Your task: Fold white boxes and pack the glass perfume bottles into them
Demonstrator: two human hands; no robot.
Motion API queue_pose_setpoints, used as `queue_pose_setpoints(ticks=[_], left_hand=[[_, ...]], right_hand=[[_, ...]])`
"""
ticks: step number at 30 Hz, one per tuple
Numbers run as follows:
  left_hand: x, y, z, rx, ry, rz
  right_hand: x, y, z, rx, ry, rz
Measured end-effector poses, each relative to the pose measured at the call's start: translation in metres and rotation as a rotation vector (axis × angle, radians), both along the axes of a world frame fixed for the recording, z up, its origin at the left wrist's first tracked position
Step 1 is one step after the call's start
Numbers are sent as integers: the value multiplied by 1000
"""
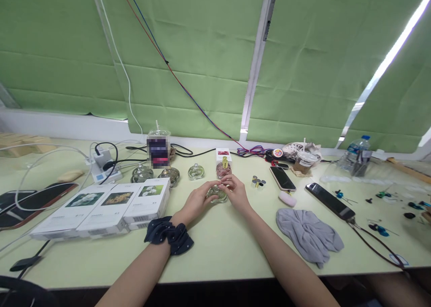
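A round, clear glass bottle [218, 196] stands on the table between my hands. My left hand [198, 200] is closed around its left side, thumb and fingers against the glass. At the bottle's top, the fingers of my right hand [236, 194] are pinched together, and they hide the neck. Just behind stands a glass bottle with pinkish contents [222, 170] and a gold top [225, 162], in front of a small white box [222, 154]. Small metal caps [258, 181] lie right of my right hand. A similar greenish glass bottle [196, 173] is to the left.
Further left are two darker glass bottles [170, 177] and white flower-picture boxes [111, 206]. Phones [330, 201], a grey cloth [308, 233], a drink cup [304, 162] and small blue-green parts [379, 228] lie on the right. Cables run along the back.
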State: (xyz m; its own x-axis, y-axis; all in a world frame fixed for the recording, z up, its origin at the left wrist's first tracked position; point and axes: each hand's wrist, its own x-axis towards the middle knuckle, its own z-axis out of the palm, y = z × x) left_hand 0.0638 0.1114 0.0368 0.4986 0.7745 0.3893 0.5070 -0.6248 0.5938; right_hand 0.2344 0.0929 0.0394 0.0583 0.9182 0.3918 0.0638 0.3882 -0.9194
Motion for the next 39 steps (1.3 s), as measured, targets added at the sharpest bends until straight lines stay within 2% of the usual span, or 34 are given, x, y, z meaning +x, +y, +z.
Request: queue_pose_setpoints(ticks=[4, 9, 14, 18, 22, 26, 31, 36, 39], left_hand=[[0, 0, -1, -8, -12, 2], [-1, 1, -3, 62, -38, -5], [-2, 0, -2, -13, -41, -20], [-2, -1, -1, -39, -169, 17], [-2, -7, 5, -27, -332, 27], [-1, -14, 7, 102, -312, -12], [1, -13, 1, 264, -314, -185], [3, -16, 2, 308, -285, -246], [6, -19, 5, 297, -292, -202]], right_hand=[[0, 0, 0, 4, 1, 4], [0, 2, -2, 15, 1, 18], [0, 3, -3, 37, -9, 30], [0, -1, 0, 56, -18, 34], [-2, -10, 5, 168, -113, -84], [-12, -22, 10, 306, -261, -68], [-21, -27, 12, 441, -309, 70], [-21, -25, 14, 376, -246, 140], [-19, -26, 18, 313, -166, 101]])
